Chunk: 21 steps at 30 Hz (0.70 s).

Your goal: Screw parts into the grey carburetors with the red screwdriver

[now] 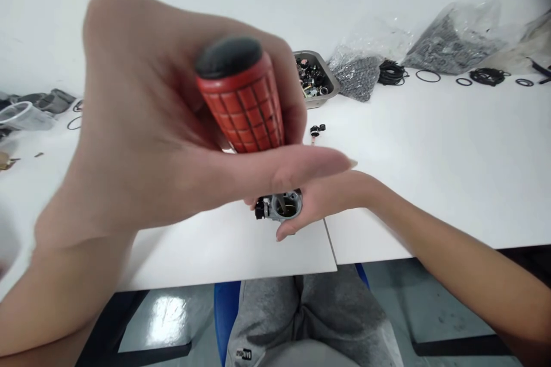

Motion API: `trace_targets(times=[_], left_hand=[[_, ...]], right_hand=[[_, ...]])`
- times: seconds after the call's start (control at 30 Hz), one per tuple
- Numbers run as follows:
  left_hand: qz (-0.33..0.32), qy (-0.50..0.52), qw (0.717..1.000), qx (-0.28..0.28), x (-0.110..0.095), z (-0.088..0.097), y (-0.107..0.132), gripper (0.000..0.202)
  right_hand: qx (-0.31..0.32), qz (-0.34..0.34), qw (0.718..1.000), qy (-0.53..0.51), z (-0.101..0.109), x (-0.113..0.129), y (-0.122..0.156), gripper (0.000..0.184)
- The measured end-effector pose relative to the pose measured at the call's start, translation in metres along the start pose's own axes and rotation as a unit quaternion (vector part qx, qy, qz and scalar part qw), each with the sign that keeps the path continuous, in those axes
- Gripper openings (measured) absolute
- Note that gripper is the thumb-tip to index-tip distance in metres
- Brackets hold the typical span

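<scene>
Close to the camera, my left hand [172, 120] is wrapped round the red gridded handle of a screwdriver [245, 103] with a black end cap. Its shaft points down into the round bore of a small metal carburetor [287, 206] with a black fitting on its left side. My right hand [318, 200] grips the carburetor from the right, just above the white table, thumb along its near side. The left hand hides most of the shaft and the carburetor's far side. Beyond the hands lies a small black part [317, 129].
A metal tray [321, 100] of mixed small parts stands at the back. Right of it lie clear bags of dark parts [451, 40], black rubber rings [488, 76] and a bundle of black rings [391, 73]. A clear plastic cup [26, 116] lies at far left.
</scene>
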<state>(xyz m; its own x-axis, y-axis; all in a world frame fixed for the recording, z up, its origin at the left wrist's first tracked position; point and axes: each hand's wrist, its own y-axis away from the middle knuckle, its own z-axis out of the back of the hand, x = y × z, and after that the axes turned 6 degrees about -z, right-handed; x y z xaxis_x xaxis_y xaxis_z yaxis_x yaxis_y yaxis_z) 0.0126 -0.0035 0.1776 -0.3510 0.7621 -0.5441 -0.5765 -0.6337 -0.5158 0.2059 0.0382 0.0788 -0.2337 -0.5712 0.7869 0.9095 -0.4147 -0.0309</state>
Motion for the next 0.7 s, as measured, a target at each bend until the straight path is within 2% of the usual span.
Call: trace_targets(times=[0.17,0.33,0.53,0.7], left_hand=[[0.021,0.001,0.999,-0.03,0.0,0.001,0.003,0.055],[0.002,0.003,0.999,-0.042,0.001,0.001,0.004,0.05],[-0.002,0.003,1.0,-0.025,0.002,0.0,0.006,0.058],[-0.017,0.026,0.999,-0.038,0.009,0.004,0.014,0.061]], right_hand=[[0.018,0.004,1.0,0.009,0.0,0.0,-0.001,0.046],[0.021,0.001,1.0,0.014,0.001,0.0,-0.001,0.046],[0.023,-0.001,1.0,0.009,0.002,0.001,0.0,0.045],[0.014,0.008,1.0,0.014,0.001,-0.001,0.0,0.045]])
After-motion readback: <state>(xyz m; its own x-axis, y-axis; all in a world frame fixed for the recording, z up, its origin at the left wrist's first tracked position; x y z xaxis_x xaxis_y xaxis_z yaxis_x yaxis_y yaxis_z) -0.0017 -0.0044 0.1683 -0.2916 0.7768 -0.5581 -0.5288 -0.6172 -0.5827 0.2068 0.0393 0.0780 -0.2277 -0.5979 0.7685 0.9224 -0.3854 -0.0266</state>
